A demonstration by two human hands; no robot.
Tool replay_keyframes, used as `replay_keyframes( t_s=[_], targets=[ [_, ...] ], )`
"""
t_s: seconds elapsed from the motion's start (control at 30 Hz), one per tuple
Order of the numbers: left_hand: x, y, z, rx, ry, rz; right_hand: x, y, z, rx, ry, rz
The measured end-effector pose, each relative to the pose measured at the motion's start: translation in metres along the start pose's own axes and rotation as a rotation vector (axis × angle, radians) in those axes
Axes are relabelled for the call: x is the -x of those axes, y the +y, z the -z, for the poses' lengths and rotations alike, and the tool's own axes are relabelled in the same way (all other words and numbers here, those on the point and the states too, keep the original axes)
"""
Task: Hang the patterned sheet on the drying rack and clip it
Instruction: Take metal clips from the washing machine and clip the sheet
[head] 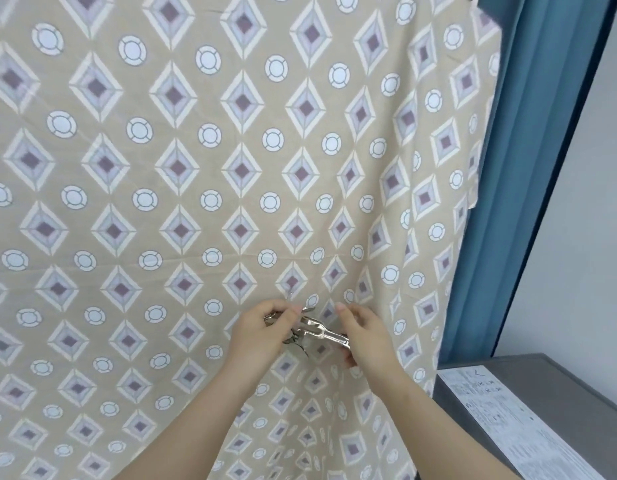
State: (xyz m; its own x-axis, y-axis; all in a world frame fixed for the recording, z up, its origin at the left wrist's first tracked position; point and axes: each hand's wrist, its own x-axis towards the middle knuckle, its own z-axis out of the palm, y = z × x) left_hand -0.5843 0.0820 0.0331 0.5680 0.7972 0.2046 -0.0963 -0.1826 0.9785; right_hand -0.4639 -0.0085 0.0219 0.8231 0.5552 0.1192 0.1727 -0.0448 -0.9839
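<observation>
The patterned sheet [203, 188], beige with diamonds and white circles, hangs in front of me and fills most of the view. The drying rack is hidden behind it. My left hand [262, 332] pinches a bunch of metal clips [300, 336] in front of the sheet at lower centre. My right hand [364, 336] grips the far end of one long silver clip [329, 336] from that bunch. Both hands are close together, a little in front of the fabric.
A blue curtain [528, 168] hangs to the right of the sheet, with a white wall [584, 220] beyond it. A grey surface [577, 386] at the lower right carries a printed paper sheet [501, 410].
</observation>
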Motion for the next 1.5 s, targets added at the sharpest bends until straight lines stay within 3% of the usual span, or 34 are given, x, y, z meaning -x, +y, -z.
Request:
replay_keyframes(
  t_s=[0.23,0.5,0.83,1.03,1.27,1.5],
  targets=[
    [-0.018,0.028,-0.031,-0.052,0.021,-0.067,-0.04,-0.001,0.066,-0.143,0.183,-0.06],
    [-0.034,0.068,-0.075,-0.113,0.032,-0.208,-0.057,-0.027,0.098,-0.243,0.148,-0.03],
    [-0.055,0.146,-0.098,-0.328,0.065,-0.418,-0.078,-0.102,0.107,-0.295,0.003,0.139],
    [-0.071,0.212,-0.091,-0.367,0.103,-0.568,-0.091,-0.175,0.097,-0.339,0.022,0.276],
    [-0.091,0.255,-0.08,-0.444,0.021,-0.607,-0.094,-0.24,0.084,-0.327,0.037,0.435],
    [-0.102,0.286,-0.073,-0.311,0.096,-0.782,-0.089,-0.289,0.074,-0.829,0.006,0.384]
  ],
)
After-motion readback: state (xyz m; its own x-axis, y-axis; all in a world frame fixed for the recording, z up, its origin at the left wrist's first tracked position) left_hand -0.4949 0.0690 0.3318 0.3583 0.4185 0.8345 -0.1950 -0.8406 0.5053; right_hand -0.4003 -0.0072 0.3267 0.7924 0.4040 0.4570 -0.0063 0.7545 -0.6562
